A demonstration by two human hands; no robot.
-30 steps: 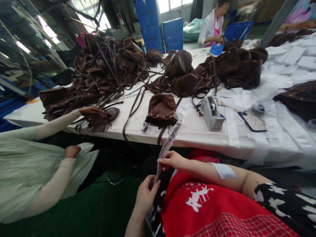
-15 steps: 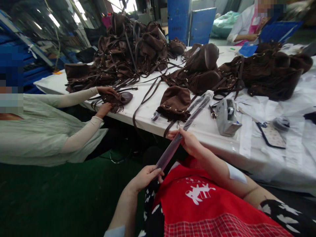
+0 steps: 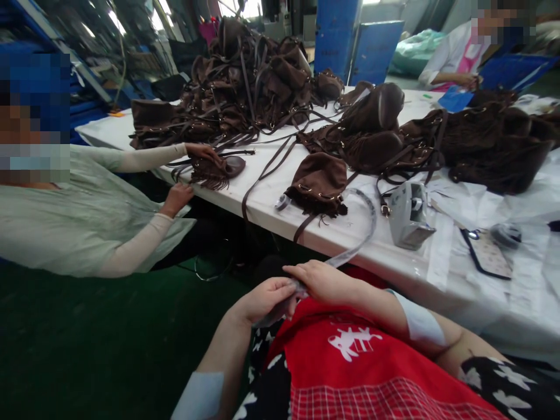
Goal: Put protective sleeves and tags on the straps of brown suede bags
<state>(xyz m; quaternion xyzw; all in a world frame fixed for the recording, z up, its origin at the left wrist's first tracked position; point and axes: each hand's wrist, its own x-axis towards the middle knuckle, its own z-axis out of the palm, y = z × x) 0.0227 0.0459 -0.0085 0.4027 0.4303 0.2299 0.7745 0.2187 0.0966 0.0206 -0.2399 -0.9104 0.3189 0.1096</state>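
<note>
My left hand (image 3: 269,300) is closed on a long strip (image 3: 371,224) that looks like a strap wrapped in clear plastic film. Right beside it, my right hand (image 3: 326,282) lies over the same strip, its fingers bent around it above my red apron. From my right hand the strip runs up onto the table edge and curls there in an arc. Part of it is hidden under my fingers. Close to the curl sits a small brown fringed drawstring bag (image 3: 319,178), with a little clear roll (image 3: 282,202) at its left.
Brown bags (image 3: 245,81) are heaped at the back of the white table (image 3: 219,204). A grey tape dispenser (image 3: 410,216) and a phone (image 3: 487,254) lie at right. On the left, a co-worker's hands (image 3: 177,198) handle another bag; a second person (image 3: 459,64) sits across.
My hands have come together, the right one moving down towards the left. The strip, earlier stretched straight between and beyond them, now bends in a curve. The co-worker's nearer hand has moved off the bag.
</note>
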